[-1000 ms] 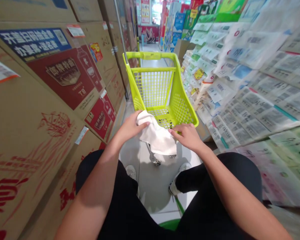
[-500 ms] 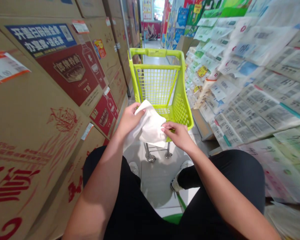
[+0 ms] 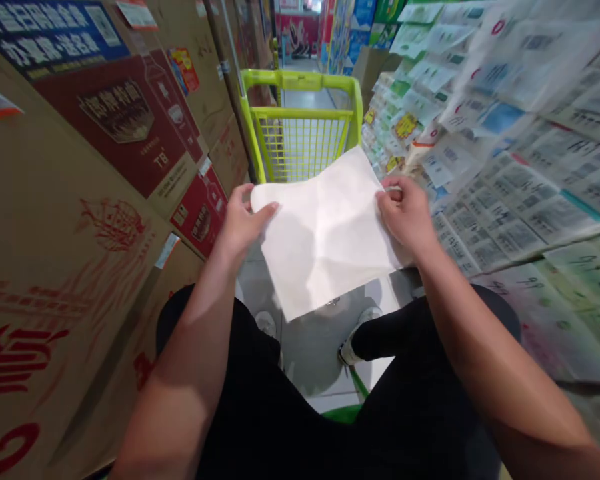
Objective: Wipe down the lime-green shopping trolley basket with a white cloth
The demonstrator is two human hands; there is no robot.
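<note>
A thin white cloth [image 3: 325, 227] with fold creases is spread out between my hands, above my knees. My left hand [image 3: 245, 217] pinches its left edge near the upper corner, thumb on top. On the opposite side, my right hand [image 3: 405, 210] grips the right edge with curled fingers. Behind the cloth stands a lime-green shopping cart [image 3: 300, 80], its basket partly hidden by the cloth.
Stacked cardboard cartons [image 3: 180, 173] with price tags wall the left side. Piles of plastic-wrapped tissue packs [image 3: 520, 187] rise on the right. The tiled floor [image 3: 315, 353] shows between my shoes, and a green seat [image 3: 343, 415] is under me.
The cloth was bunched and is now opened out flat. My hands have moved apart, the right one farther right and up. The view has tipped lower, so the cart appears higher.
</note>
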